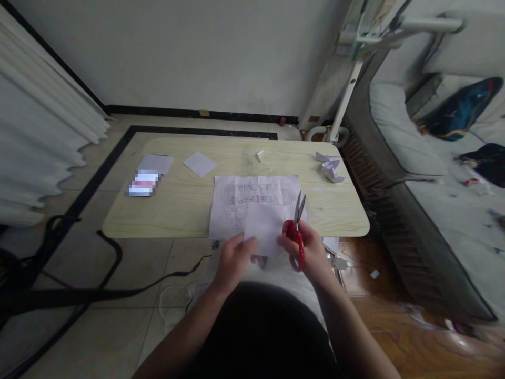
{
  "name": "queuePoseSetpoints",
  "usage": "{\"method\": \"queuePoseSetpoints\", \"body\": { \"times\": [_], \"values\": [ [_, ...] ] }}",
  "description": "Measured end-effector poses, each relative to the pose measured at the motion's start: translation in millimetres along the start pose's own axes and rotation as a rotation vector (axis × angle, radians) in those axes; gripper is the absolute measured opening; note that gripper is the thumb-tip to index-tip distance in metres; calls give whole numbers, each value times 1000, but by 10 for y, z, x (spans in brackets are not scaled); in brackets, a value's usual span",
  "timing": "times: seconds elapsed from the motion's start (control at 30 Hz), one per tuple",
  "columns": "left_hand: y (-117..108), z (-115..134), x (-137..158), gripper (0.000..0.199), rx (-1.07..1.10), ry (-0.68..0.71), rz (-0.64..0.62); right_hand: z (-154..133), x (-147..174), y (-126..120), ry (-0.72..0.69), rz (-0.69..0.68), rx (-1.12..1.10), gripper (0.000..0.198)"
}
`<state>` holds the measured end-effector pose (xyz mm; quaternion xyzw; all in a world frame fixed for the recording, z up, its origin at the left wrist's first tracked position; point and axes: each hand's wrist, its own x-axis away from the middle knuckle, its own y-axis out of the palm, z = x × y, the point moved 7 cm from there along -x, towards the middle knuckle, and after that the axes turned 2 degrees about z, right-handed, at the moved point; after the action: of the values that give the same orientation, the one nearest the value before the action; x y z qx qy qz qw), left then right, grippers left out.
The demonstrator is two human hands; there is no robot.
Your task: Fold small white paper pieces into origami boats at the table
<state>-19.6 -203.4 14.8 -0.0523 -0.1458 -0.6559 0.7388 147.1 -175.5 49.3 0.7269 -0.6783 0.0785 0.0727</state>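
A plain white sheet of paper is held up over the near edge of the table. My left hand pinches its lower left side, thumb on top. At its right side, my right hand has red-handled scissors hooked on its fingers, blades pointing up and slightly parted. The thumb and finger of that hand also meet the paper's right edge. Beneath lies a larger printed sheet with creases and dense writing, partly covered by the white paper.
On the pale wooden table lie a white square, another sheet, a blurred-out phone-like object, a small paper scrap and folded paper pieces. A grey sofa stands to the right, a white pole behind.
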Motion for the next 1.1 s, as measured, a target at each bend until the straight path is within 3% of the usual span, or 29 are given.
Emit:
{"method": "queuePoseSetpoints", "body": {
  "times": [0.2,0.3,0.43,0.6,0.87,1.1],
  "values": [
    [-19,-39,-43,29,65,-73,-26,-6,76,55,-32,-117,99,19],
    [-15,-103,-30,31,61,-98,15,-8,91,39,-53,-100,125,17],
    [-51,-78,-5,31,10,-21,126,3,86,2,-58,-83,127,15],
    [-86,-71,-7,26,152,6,190,-13,69,-83,-31,0,75,20],
    [3,-161,89,26,105,-73,64,-69,18,37,-25,4,11,21],
    [8,76,72,30,62,-77,-11,-75,62,76,6,-40,49,17]
  ]
}}
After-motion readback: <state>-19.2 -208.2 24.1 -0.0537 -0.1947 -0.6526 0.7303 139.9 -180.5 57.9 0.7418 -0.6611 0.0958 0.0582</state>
